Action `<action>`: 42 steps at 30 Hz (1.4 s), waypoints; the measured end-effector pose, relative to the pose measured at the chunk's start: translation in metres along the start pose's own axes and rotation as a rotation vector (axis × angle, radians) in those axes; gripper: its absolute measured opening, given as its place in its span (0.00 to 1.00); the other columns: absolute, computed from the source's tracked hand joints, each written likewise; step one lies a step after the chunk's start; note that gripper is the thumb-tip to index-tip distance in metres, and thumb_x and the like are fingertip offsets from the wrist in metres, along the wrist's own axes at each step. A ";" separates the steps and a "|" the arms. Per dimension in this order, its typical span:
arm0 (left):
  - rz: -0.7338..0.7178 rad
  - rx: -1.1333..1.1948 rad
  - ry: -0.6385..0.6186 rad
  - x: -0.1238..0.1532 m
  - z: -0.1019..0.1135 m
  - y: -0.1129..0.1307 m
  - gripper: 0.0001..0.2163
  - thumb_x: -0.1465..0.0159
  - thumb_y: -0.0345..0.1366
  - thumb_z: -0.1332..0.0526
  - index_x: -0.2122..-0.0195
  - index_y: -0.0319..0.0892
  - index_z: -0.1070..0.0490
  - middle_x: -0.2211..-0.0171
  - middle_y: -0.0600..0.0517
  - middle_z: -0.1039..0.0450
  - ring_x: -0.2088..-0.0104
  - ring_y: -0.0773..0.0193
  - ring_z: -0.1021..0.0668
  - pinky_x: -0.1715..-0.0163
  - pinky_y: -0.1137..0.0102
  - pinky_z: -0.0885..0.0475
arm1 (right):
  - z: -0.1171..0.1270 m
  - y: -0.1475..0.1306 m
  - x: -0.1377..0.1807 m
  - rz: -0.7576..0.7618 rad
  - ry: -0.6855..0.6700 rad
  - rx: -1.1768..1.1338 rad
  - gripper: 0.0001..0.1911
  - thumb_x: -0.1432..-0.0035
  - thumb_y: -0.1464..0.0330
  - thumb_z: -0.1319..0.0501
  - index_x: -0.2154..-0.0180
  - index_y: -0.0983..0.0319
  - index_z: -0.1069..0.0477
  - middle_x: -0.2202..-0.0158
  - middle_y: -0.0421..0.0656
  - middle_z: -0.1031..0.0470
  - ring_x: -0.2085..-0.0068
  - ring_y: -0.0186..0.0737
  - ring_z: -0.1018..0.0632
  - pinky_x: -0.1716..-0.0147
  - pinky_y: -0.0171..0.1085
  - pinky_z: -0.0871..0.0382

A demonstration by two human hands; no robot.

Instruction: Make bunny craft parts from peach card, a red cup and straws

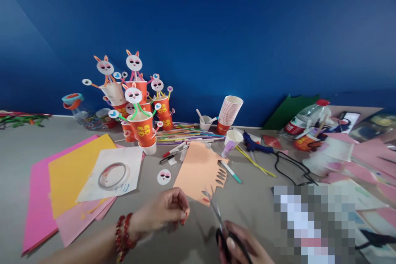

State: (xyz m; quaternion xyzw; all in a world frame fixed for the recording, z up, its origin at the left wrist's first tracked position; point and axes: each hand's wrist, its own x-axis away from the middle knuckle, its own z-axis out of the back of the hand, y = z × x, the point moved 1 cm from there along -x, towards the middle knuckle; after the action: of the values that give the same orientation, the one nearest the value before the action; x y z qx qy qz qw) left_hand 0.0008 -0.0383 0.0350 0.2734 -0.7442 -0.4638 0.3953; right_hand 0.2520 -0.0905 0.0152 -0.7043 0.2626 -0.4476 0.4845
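My left hand (168, 211), with a red bead bracelet at the wrist, is curled closed near the table's front edge, its fingertips pinched on something small that I cannot make out. My right hand (239, 243) grips black-handled scissors (216, 214), whose blades point up toward the lower edge of an orange paper sheet (198, 169). That sheet lies flat and has leaf-shaped cut-outs along its right side. A small round bunny face cut-out (163, 176) lies just left of the sheet.
Pink and yellow paper sheets (62, 177) with a tape roll (113, 175) lie left. Red paper-cup bunnies (140, 126) stand at the back, with straws, stacked cups (229, 111), a blue glue gun (253, 145), a bottle (305, 119) and pink paper scraps at the right.
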 end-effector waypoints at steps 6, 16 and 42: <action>-0.315 -0.161 0.153 -0.006 -0.015 0.029 0.06 0.41 0.32 0.36 0.64 0.41 0.31 0.70 0.54 0.31 0.70 0.68 0.28 0.68 0.73 0.34 | -0.013 -0.048 -0.053 0.265 0.143 -0.122 0.24 0.55 0.54 0.27 0.65 0.61 0.33 0.70 0.41 0.27 0.80 0.28 0.33 0.86 0.27 0.42; -0.431 -0.353 0.225 -0.022 -0.020 0.021 0.11 0.40 0.25 0.42 0.57 0.42 0.30 0.65 0.49 0.26 0.64 0.62 0.23 0.62 0.70 0.30 | -0.015 -0.066 -0.080 0.389 0.151 -0.153 0.21 0.63 0.65 0.25 0.71 0.61 0.34 0.74 0.37 0.29 0.73 0.33 0.30 0.75 0.30 0.38; -0.495 -0.036 0.314 -0.041 -0.032 0.024 0.09 0.37 0.39 0.37 0.70 0.40 0.33 0.71 0.54 0.34 0.69 0.66 0.31 0.66 0.72 0.35 | -0.016 -0.057 -0.079 0.441 0.283 -0.183 0.21 0.55 0.61 0.26 0.66 0.60 0.33 0.70 0.37 0.30 0.70 0.33 0.30 0.72 0.30 0.35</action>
State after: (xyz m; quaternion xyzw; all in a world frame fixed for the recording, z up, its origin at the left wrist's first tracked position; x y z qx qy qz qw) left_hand 0.0489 -0.0113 0.0514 0.5080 -0.5764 -0.5110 0.3854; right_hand 0.1973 -0.0115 0.0401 -0.6014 0.5141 -0.3995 0.4630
